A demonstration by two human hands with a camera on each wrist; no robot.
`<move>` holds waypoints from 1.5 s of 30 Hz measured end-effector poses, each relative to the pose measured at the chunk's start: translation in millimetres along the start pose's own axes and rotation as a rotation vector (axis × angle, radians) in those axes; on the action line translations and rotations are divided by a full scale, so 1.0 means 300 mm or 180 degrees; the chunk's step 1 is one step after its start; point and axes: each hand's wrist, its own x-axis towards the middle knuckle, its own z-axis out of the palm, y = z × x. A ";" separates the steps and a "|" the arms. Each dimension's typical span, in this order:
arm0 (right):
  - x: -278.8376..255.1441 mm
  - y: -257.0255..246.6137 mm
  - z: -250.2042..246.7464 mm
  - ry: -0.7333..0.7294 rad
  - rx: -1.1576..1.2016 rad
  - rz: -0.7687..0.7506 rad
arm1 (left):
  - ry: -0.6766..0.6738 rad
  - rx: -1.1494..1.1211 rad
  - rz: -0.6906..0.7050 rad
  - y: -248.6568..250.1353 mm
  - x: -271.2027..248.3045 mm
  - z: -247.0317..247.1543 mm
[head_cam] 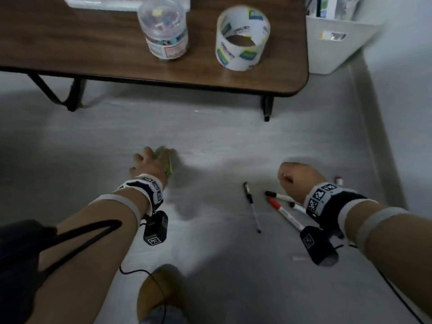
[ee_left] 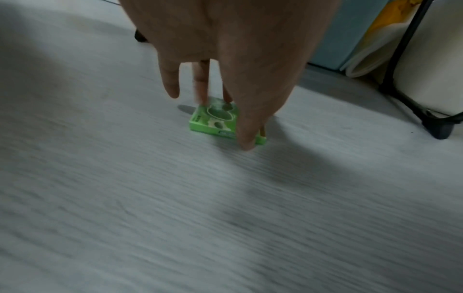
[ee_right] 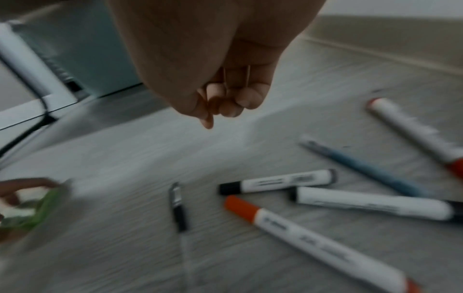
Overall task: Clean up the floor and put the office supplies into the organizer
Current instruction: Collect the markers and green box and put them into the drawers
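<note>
My left hand (head_cam: 159, 157) (ee_left: 225, 123) reaches down to the pale floor and grips a small green box (head_cam: 168, 164) (ee_left: 213, 121), thumb on its near edge and fingers on its far side. My right hand (head_cam: 288, 176) (ee_right: 223, 103) hovers curled in a fist above the floor, with a thin metal wire clip (ee_right: 236, 77) held against the palm. Below and right of it lie a black pen (head_cam: 251, 204) (ee_right: 179, 208), a black-capped marker (head_cam: 278, 196) (ee_right: 278, 181) and a red-capped marker (head_cam: 284, 212) (ee_right: 313, 241). The white organizer bin (head_cam: 332, 50) stands at the far right.
More markers (ee_right: 375, 204) (ee_right: 415, 130) and a blue pen (ee_right: 363, 168) lie on the floor to the right. A low brown table (head_cam: 93, 43) ahead carries a clear jar (head_cam: 163, 31) and a tape roll (head_cam: 243, 36). Its black legs (head_cam: 267, 108) stand on the floor.
</note>
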 end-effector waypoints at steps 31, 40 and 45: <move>-0.341 0.361 0.368 -0.1365 -0.0765 -0.0830 | -0.0390 0.0106 0.1146 0.693 -0.343 0.212; -0.316 0.434 0.309 -0.0075 0.0802 0.0147 | -0.0618 0.0524 0.2894 0.843 -0.392 0.179; -0.222 0.501 0.268 -0.0012 0.0326 0.0504 | -0.0290 0.1097 0.3147 0.893 -0.381 0.216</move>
